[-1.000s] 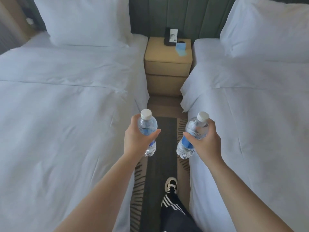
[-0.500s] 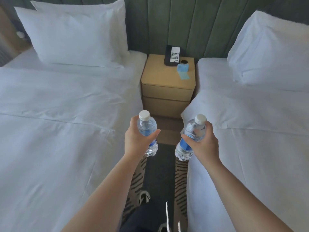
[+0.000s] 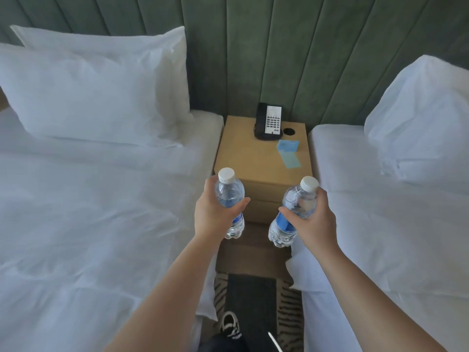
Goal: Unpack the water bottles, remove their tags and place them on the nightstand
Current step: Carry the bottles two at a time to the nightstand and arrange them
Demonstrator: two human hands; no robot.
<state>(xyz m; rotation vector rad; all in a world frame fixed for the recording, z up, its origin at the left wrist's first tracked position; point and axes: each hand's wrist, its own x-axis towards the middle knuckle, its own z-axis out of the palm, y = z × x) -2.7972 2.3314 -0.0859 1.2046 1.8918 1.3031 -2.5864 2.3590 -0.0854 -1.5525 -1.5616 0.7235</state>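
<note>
You have walked up the aisle, so the nightstand (image 3: 262, 158) now lies just beyond your hands, left hand (image 3: 215, 212) and right hand (image 3: 308, 219) each wrapped round a water bottle (image 3: 229, 191) (image 3: 299, 201), apparently tag-free, ready to set down.

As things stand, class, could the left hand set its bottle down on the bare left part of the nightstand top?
Probably yes. The left hand holds its bottle just short of the nightstand; the phone and blue cards sit right of that spot.
</note>
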